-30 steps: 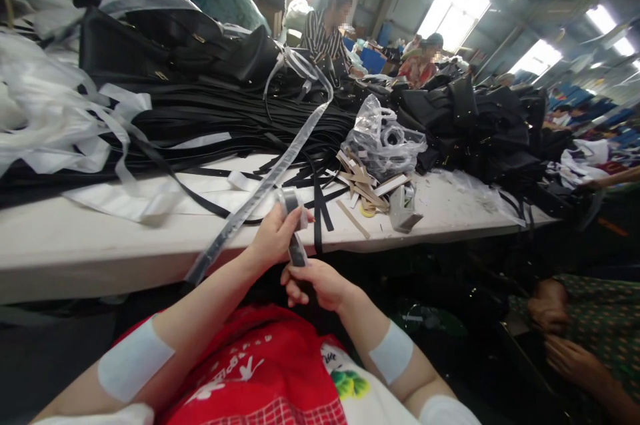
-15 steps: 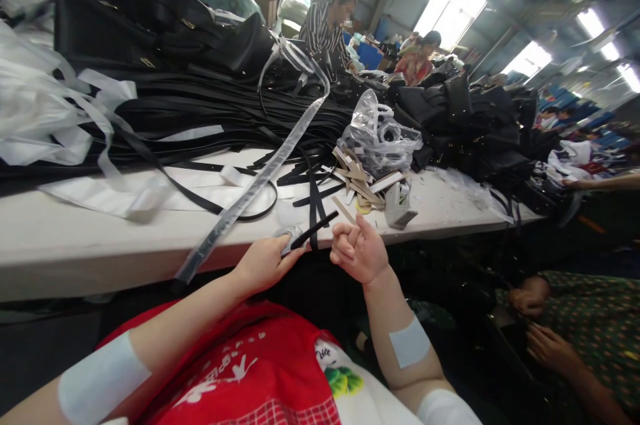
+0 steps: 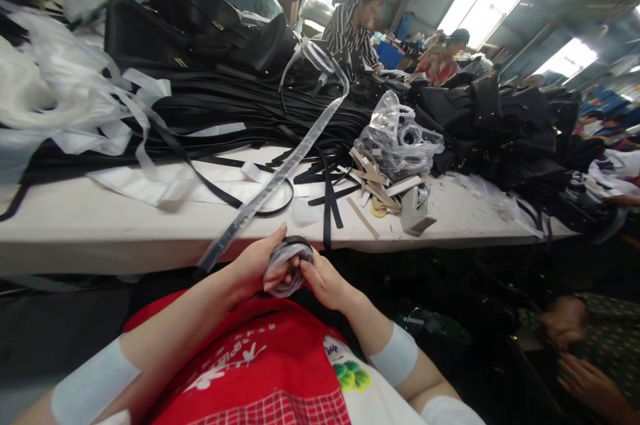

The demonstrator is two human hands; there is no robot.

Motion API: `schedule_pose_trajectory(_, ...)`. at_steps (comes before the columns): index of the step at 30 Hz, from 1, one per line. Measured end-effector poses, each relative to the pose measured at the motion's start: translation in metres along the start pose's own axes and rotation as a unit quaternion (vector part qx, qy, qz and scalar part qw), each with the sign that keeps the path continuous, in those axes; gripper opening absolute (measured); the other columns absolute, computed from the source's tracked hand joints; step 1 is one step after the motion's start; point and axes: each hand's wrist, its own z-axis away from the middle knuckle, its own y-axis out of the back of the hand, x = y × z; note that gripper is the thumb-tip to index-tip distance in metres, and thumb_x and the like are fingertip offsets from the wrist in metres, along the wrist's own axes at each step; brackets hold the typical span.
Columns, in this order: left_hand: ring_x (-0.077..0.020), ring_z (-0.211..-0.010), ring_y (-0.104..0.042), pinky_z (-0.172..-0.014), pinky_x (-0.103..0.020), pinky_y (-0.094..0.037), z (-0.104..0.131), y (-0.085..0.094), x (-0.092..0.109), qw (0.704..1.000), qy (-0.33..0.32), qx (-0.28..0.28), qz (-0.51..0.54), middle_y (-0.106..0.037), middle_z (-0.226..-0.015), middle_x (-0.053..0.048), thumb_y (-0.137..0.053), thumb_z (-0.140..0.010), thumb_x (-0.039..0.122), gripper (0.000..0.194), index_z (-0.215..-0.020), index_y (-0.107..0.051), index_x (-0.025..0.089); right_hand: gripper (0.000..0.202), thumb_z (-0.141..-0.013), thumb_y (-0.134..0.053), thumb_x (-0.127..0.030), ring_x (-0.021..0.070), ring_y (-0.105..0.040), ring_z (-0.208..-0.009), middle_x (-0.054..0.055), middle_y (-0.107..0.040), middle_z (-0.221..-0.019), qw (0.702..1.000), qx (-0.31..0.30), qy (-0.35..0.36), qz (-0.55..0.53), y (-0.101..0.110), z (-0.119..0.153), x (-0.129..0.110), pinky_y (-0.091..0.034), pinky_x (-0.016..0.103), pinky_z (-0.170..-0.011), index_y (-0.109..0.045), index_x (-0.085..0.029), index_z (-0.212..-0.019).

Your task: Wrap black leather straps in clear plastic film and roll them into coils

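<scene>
Close to my body, just off the table's front edge, my left hand point(image 3: 256, 266) is wrapped round a coiled black strap point(image 3: 296, 240) with clear plastic around it. My right hand point(image 3: 326, 280) pinches the coil from the other side with bent fingers. Part of the coil is hidden by the fingers of both hands. Nearby on the table lie several short black strips point(image 3: 331, 201) and a long plastic-covered strap point(image 3: 273, 181) that slants down past my left wrist.
A grey tape dispenser point(image 3: 416, 210) stands beside beige strips point(image 3: 376, 181) and a crumpled clear plastic bag point(image 3: 399, 135). Long black straps point(image 3: 240, 101) and black bags point(image 3: 200, 38) are heaped behind. Co-workers stand across the table point(image 3: 165, 231); another person's hands point(image 3: 575, 351) are at lower right.
My right hand has come left and down onto the coil. The black strap end that stuck out of my left hand is now curled into the coil. The view has shifted slightly.
</scene>
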Motion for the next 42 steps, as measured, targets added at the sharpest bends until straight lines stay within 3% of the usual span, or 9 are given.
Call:
schedule_pose_trajectory(3, -0.0143, -0.037, -0.048, -0.045, -0.024, -0.041, -0.007, 0.008, -0.004, 0.998, -0.005, -0.028, 0.052, -0.033, -0.029, 0.003, -0.027, -0.091, 0.063, 0.067, -0.061, -0.062, 0.014, 0.05, -0.095, -0.035, -0.061, 0.0105, -0.051, -0.051, 0.001, -0.062, -0.072, 0.998, -0.005, -0.02, -0.055, -0.002, -0.002, 0.002, -0.041, 0.022, -0.049, -0.053, -0.016, -0.107)
schedule_pose_trajectory(9, -0.0189, -0.063, -0.063, -0.059, -0.029, -0.047, -0.022, 0.022, -0.007, 0.978, -0.123, 0.143, -0.087, -0.07, -0.07, -0.004, -0.049, -0.078, 0.07, 0.059, -0.091, -0.065, 0.015, 0.049, -0.093, -0.042, -0.06, 0.0092, -0.045, -0.048, -0.004, -0.05, -0.056, 0.996, -0.021, -0.087, 0.023, 0.021, -0.001, -0.002, -0.034, 0.02, -0.046, -0.062, -0.015, -0.093)
schedule_pose_trajectory(15, -0.0136, -0.046, -0.055, -0.045, -0.025, -0.041, -0.02, 0.003, -0.013, 0.938, -0.131, 0.06, -0.315, -0.069, -0.07, -0.002, -0.057, -0.079, 0.057, 0.044, -0.097, -0.068, 0.018, 0.048, -0.092, -0.044, -0.059, 0.0094, -0.045, -0.049, -0.003, -0.051, -0.059, 0.991, -0.062, -0.113, 0.036, 0.02, 0.005, 0.009, -0.036, 0.021, -0.048, -0.061, -0.014, -0.09)
schedule_pose_trajectory(26, -0.0104, -0.041, -0.048, -0.042, -0.021, -0.036, -0.019, 0.002, -0.02, 0.97, -0.12, 0.043, -0.206, -0.057, -0.05, 0.004, -0.057, -0.08, 0.055, 0.048, -0.105, -0.066, 0.015, 0.043, -0.077, -0.069, -0.055, 0.0161, -0.061, -0.078, 0.004, -0.066, -0.08, 0.963, -0.047, -0.077, -0.253, 0.006, 0.003, 0.012, -0.048, 0.03, -0.08, -0.066, -0.012, -0.087)
schedule_pose_trajectory(32, -0.0132, -0.048, -0.053, -0.046, -0.023, -0.043, -0.007, -0.001, -0.025, 0.946, -0.107, 0.058, -0.301, -0.072, -0.076, -0.003, -0.056, -0.08, 0.057, 0.045, -0.096, -0.072, 0.018, 0.044, -0.079, -0.066, -0.054, 0.0134, -0.059, -0.073, 0.002, -0.066, -0.08, 0.98, -0.063, -0.081, -0.171, -0.002, 0.01, 0.024, -0.048, 0.026, -0.072, -0.069, -0.012, -0.092)
schedule_pose_trajectory(35, -0.0212, -0.067, -0.065, -0.06, -0.027, -0.052, -0.004, 0.001, -0.044, 0.937, -0.11, 0.089, -0.32, -0.074, -0.08, -0.004, -0.052, -0.08, 0.059, 0.045, -0.093, -0.074, 0.022, 0.04, -0.081, -0.066, -0.052, 0.0122, -0.058, -0.064, 0.0, -0.065, -0.073, 0.99, -0.076, -0.105, -0.049, 0.02, 0.007, 0.03, -0.046, 0.023, -0.062, -0.07, -0.013, -0.091)
schedule_pose_trajectory(38, -0.0273, -0.095, -0.066, -0.09, -0.034, -0.051, -0.004, 0.01, -0.059, 0.919, -0.12, 0.108, -0.36, -0.075, -0.095, -0.004, -0.052, -0.078, 0.062, 0.044, -0.089, -0.076, 0.027, 0.034, -0.092, -0.051, -0.044, 0.0159, -0.062, -0.074, 0.004, -0.068, -0.081, 0.982, 0.101, -0.111, 0.112, 0.067, -0.001, 0.034, -0.048, 0.026, -0.07, -0.069, -0.014, -0.092)
schedule_pose_trajectory(40, -0.0292, -0.098, -0.065, -0.093, -0.037, -0.051, -0.005, 0.017, -0.062, 0.911, -0.113, 0.11, -0.38, -0.075, -0.091, -0.003, -0.05, -0.075, 0.067, 0.048, -0.087, -0.076, 0.029, 0.029, -0.093, -0.049, -0.036, 0.0211, -0.063, -0.091, 0.01, -0.068, -0.096, 0.915, 0.282, -0.122, 0.262, 0.099, -0.007, 0.041, -0.048, 0.032, -0.084, -0.067, -0.014, -0.1)
schedule_pose_trajectory(42, -0.0302, -0.095, -0.065, -0.089, -0.037, -0.053, -0.006, 0.022, -0.061, 0.908, -0.109, 0.106, -0.391, -0.074, -0.086, -0.002, -0.05, -0.071, 0.072, 0.05, -0.083, -0.075, 0.031, 0.028, -0.088, -0.056, -0.03, 0.027, -0.059, -0.105, 0.014, -0.065, -0.107, 0.832, 0.36, -0.147, 0.395, 0.121, -0.013, 0.053, -0.044, 0.037, -0.093, -0.066, -0.015, -0.108)
